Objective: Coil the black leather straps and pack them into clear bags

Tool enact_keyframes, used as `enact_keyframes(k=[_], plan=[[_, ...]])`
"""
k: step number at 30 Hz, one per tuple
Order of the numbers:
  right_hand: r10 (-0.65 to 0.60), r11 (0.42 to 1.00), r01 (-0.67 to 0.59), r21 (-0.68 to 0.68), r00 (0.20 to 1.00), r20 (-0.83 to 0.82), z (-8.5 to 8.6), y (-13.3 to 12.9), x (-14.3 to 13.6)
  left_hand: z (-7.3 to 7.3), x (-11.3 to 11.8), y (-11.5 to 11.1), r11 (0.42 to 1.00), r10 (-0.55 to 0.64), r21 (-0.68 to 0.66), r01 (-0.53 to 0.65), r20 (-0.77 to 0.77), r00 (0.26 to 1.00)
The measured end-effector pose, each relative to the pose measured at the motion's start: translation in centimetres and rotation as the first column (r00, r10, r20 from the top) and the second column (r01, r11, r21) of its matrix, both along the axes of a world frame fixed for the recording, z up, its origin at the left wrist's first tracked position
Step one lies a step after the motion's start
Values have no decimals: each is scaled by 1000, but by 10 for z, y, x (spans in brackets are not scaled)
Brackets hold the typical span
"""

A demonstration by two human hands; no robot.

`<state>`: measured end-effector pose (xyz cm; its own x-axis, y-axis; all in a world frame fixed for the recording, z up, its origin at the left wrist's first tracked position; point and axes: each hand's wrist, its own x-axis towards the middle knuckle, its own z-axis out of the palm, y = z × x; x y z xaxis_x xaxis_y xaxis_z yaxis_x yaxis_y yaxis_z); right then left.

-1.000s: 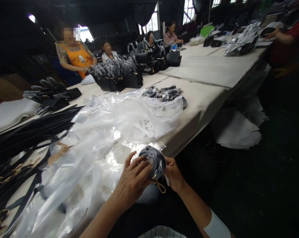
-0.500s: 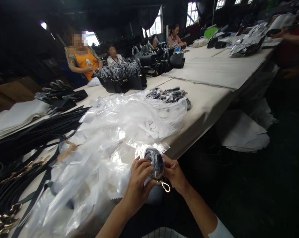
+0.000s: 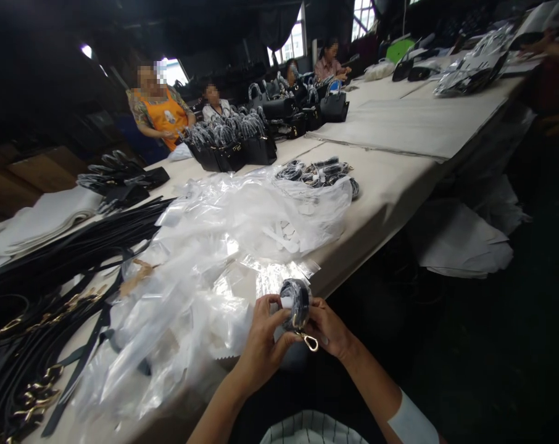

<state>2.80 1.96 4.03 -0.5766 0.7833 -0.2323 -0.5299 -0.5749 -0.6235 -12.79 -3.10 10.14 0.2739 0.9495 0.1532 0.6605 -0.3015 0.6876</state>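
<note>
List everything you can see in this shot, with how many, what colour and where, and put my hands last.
rolled strap: one, black in clear wrap, gold clasp hanging, held in both hands
plastic bags: a heap, clear, middle of the table
table: one, long, cream top
loose straps: many, black with gold hardware, left of the heap
wrapped straps: a pile, black, beyond the heap
handbags: a row, black, wrapped handles, far side
paper sheets: a stack, white, on the floor to the right
people: at least four seated across the table, one in orange
left hand: on the rolled strap
right hand: on the rolled strap
</note>
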Motion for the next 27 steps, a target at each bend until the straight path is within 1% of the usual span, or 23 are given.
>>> enact_keyframes(k=[2,3,5,7,8,10,12,15,17,18,20,22,24,27], plan=[[-14,1000,14,14,1000,-26,0,-2,0,-1,-2,0,1000,6,-14,-6,12,1000],[5,1000,-4,28,999,-35,0,-2,1,0,-3,0,1000,5,-28,-5,29,1000],[92,993,-91,75,996,-20,0,0,6,1,-4,0,998,-8,-66,13,75,997],[191,969,-195,154,981,45,-1,3,11,1,-3,-2,994,-43,-94,51,94,995],[218,952,-232,200,972,90,-2,5,13,1,-2,-2,993,-64,-97,73,86,994],[212,929,-251,271,963,166,-3,7,14,-2,-1,-3,992,-91,-84,95,49,995],[162,931,-218,292,965,204,-4,6,10,-4,-2,-3,994,-84,-61,85,24,996],[88,968,-127,217,980,181,-4,-2,3,-3,-6,-2,998,-55,-39,56,18,998],[82,980,-100,172,991,109,-1,-7,1,2,-11,0,999,-37,-35,38,23,999],[103,980,-111,168,993,53,1,-9,1,6,-13,0,999,-24,-40,25,36,999],[176,964,-160,211,983,-58,6,-11,0,12,-19,2,998,0,-56,3,66,998],[232,946,-196,258,966,-116,10,-9,-3,17,-26,4,998,14,-57,-11,56,998],[217,957,-187,224,969,-119,12,-6,-12,17,-31,6,1000,19,-18,-19,-36,999],[123,992,-118,44,984,-131,7,-2,-33,13,-37,10,996,56,75,-38,-247,967]])
